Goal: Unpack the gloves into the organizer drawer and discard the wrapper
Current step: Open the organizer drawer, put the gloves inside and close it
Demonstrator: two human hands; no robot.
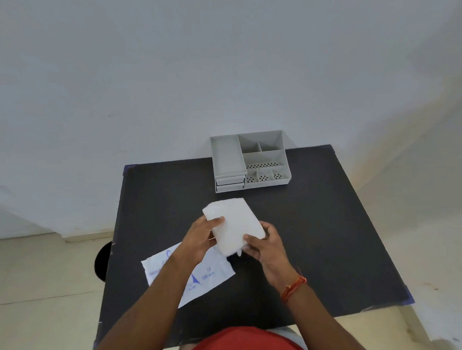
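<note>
Both hands hold a white folded packet of gloves (233, 223) above the middle of the black table (320, 237). My left hand (201, 238) grips its left edge, thumb on top. My right hand (264, 243) pinches its lower right corner. Flat on the table under my left forearm lies the white wrapper (208, 276) with blue print, partly hidden by that arm. At the table's far edge stands the grey organizer (250, 160), with two shut drawers (230, 183) stacked at its front left and open compartments on top.
A white wall rises behind the table. A dark round object (104, 261) shows by the table's left edge, over a beige floor. A red-orange thread band circles my right wrist (293, 288).
</note>
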